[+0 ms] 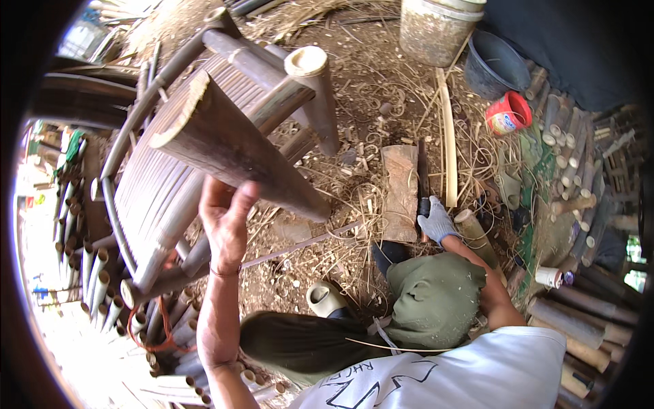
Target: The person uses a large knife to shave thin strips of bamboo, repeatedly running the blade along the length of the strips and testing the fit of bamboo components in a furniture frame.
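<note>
My left hand grips a thick, dark bamboo pole from below, thumb against its side. The pole's wide cut end points up and left; its narrower end slopes down to the right. Behind it is a bamboo chair with a slatted surface, tipped at an angle. In a grey glove, my right hand is closed over the dark handle of a long-bladed tool, probably a machete, with its fingers partly hidden. The tool lies along the right side of a rough wooden block.
Shavings and thin strips litter the dirt floor. A white bucket, a dark tub and a red container stand at the far right. Bamboo lengths are piled right and left. A pale strip lies beyond my right hand.
</note>
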A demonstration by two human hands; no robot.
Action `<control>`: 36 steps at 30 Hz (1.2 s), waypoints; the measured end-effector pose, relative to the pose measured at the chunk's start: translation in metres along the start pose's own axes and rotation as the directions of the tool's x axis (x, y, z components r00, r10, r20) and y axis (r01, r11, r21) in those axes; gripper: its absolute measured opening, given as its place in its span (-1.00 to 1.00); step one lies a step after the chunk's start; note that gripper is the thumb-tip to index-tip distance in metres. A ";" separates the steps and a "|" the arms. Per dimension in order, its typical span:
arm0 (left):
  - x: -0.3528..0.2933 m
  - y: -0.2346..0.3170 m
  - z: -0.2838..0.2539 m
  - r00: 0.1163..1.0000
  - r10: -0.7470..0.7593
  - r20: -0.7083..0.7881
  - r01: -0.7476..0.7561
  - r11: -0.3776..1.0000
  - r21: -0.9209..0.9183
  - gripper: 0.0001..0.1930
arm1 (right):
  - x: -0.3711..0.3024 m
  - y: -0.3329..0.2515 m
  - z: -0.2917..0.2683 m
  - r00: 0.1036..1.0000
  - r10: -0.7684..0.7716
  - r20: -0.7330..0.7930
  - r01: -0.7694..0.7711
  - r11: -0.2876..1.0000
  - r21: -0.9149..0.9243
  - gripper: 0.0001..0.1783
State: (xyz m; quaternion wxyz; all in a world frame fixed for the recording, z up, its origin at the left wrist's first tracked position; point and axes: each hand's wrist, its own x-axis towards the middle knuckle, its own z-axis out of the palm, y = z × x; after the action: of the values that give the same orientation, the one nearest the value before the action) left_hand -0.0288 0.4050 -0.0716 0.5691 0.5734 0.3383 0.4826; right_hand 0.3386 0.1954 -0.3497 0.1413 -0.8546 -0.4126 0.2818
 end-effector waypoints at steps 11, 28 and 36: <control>0.004 0.052 0.083 0.895 0.298 -0.333 -0.349 0.932 -0.103 -0.46 | -0.040 -0.007 -0.126 1.000 0.014 -0.021 0.000 0.839 0.544 -0.67; 0.027 -0.006 0.192 0.946 0.317 0.064 -0.322 0.941 0.100 -0.43 | -0.227 -0.114 -0.302 0.933 -0.090 -0.349 0.352 0.441 0.826 -0.53; -0.027 -0.029 0.192 0.918 0.333 0.217 -0.375 0.906 0.198 -0.26 | -0.215 -0.155 -0.247 0.821 -0.450 -0.352 0.569 0.594 0.569 -0.69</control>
State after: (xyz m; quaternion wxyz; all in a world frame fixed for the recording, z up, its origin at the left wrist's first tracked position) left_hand 0.1478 0.3212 -0.0829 0.4276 0.7294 0.2307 0.4815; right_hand 0.2819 0.1207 0.0004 0.5391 -0.6161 -0.5015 0.2798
